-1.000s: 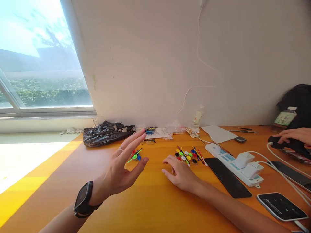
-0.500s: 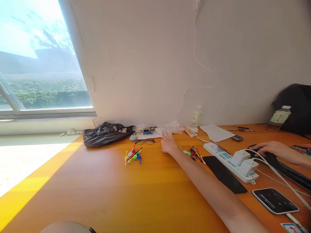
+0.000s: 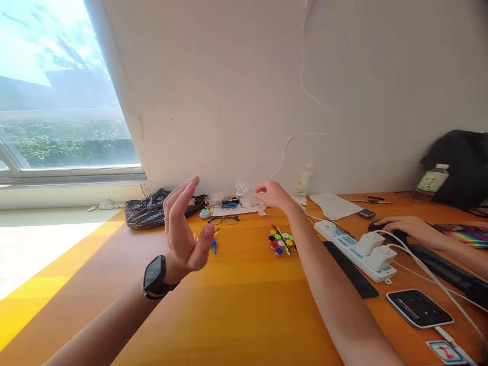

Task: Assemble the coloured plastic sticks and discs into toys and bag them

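My left hand (image 3: 183, 231), with a black smartwatch (image 3: 154, 275) on its wrist, is raised above the table with fingers stretched out and thumb apart, holding nothing. It partly hides a small group of coloured plastic arrow pieces (image 3: 214, 247). At the back of the table my right hand (image 3: 273, 195) is closed, its fingertips pinching a crinkled clear plastic bag (image 3: 243, 189). In front of the right forearm lies a cluster of coloured round pieces and arrow sticks (image 3: 279, 241).
Folded glasses (image 3: 223, 220), a tape measure (image 3: 205, 213) and a black plastic bag (image 3: 143, 211) lie toward the back. On the right are a power strip (image 3: 356, 251), a black phone-like slab (image 3: 353, 272), a charging device (image 3: 420, 308) and another person's hand (image 3: 414, 229) on a mouse.
My left hand has come into view, raised and open. My right hand has lifted slightly, and clear plastic now shows at its fingertips. The other person's hand has shifted a little.
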Demonstrator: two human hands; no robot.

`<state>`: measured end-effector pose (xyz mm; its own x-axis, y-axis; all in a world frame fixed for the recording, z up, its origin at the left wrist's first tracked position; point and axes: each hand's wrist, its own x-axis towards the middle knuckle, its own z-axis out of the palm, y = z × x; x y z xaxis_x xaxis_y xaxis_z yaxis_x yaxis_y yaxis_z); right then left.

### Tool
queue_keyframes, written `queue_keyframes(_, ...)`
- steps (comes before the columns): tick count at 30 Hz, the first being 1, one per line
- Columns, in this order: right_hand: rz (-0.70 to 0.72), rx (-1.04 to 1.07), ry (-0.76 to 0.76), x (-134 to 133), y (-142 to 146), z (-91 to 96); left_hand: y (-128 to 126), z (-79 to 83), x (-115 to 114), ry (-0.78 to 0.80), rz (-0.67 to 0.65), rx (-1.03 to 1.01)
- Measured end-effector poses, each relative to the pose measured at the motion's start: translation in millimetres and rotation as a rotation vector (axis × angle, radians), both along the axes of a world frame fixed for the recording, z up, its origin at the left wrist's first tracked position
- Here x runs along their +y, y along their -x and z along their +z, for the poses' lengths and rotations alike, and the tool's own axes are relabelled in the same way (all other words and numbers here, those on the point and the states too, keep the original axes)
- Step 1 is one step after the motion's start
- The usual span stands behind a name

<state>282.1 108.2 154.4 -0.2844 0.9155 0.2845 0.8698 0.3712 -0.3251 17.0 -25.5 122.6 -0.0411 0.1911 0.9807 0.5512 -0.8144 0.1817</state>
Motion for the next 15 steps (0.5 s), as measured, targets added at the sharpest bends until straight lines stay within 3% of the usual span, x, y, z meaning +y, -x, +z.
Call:
queue_keyframes(2, 0.089, 0.108, -0.019, -9.8, -17.9, 15.2, 0.0, -12.6, 10.0, 0.194, -0.085, -0.048)
queue_keyframes(3, 0.206, 0.25, 0.007, -14.6, -25.4, 20.4, 0.7, -22.9, 15.5, 0.351, -0.146, -0.095)
queue_keyframes(6, 0.481, 0.48, 0.175, -26.4, -36.8, 27.0, 3.4, -61.7, 29.6, 0.818, -0.416, -0.256)
queue_keyframes(9, 0.597, 0.457, 0.298, -30.1, -29.4, 21.8, 2.6, -90.7, 33.0, 1.082, -0.725, -0.266)
queue_keyframes(12, 0.649, 0.336, 0.403, -26.5, -10.5, 9.8, -2.4, -95.0, 25.3, 1.194, -0.845, -0.229)
queue_keyframes(15, 0.65, 0.058, 0.586, -25.7, 10.7, -1.3, -8.8, -88.7, 14.8, 1.251, -0.766, -0.195)
